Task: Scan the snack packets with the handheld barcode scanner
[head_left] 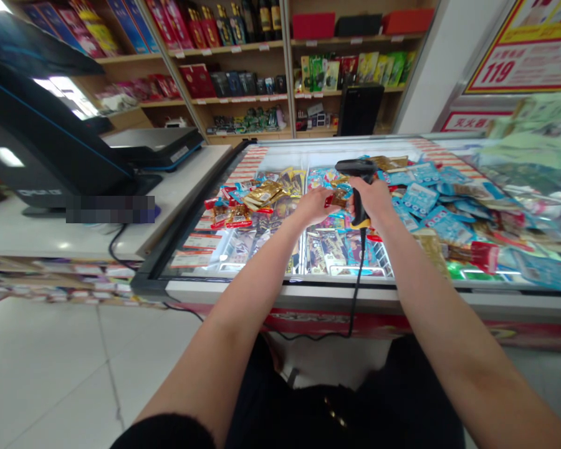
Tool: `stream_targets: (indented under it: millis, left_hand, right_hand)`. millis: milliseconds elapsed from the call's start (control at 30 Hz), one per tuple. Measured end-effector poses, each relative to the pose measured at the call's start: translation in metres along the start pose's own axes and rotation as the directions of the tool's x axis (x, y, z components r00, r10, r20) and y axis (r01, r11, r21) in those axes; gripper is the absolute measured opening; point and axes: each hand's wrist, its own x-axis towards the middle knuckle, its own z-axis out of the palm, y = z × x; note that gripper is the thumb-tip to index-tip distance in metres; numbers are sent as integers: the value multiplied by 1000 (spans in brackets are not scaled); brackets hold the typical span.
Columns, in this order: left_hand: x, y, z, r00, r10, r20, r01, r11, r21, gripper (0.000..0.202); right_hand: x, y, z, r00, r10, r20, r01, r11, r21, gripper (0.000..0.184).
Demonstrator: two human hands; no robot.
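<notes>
My right hand (371, 198) is closed around the handle of a black barcode scanner (356, 167), its cord hanging down over the freezer's front edge. Just left of it, my left hand (314, 207) grips a small snack packet (339, 198) with gold and red on it, held below the scanner head. Both hands are above the glass top of a chest freezer (271, 288). A small pile of gold and red snack packets (262, 194) lies on the glass to the left. On the right spreads a larger heap of blue packets (421, 198) mixed with gold and red ones.
A white counter (177, 187) at the left carries a black checkout terminal (51, 143) and a weighing scale (156, 146). Behind the freezer stand shelves (243, 100) of boxes and bottles. The scanner cord (355, 293) loops below the freezer edge.
</notes>
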Motion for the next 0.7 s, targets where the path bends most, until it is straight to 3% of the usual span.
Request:
stream_targets:
  millis: [133, 300, 400, 500, 700]
  left_hand:
    - [1, -19, -5, 990, -138, -30, 139, 989, 55, 45]
    - [4, -39, -10, 958, -274, -81, 278, 959, 52, 32]
    - [2, -43, -16, 929, -331, -167, 329, 943, -41, 41]
    - [-2, -45, -25, 895, -407, -182, 380, 910, -166, 45]
    - [-5, -50, -36, 845, -500, -192, 434, 849, -302, 31]
  right_hand:
    - [-1, 1, 0, 1000, -12, 20, 13, 1000, -17, 22]
    - [-3, 1, 2, 1000, 0, 27, 1, 999, -36, 22]
    - [-3, 1, 3, 999, 11, 51, -10, 999, -32, 20]
    - [-2, 2, 4, 997, 12, 79, -11, 1000, -19, 19]
    - [-5, 2, 5, 989, 19, 145, -15, 999, -30, 26]
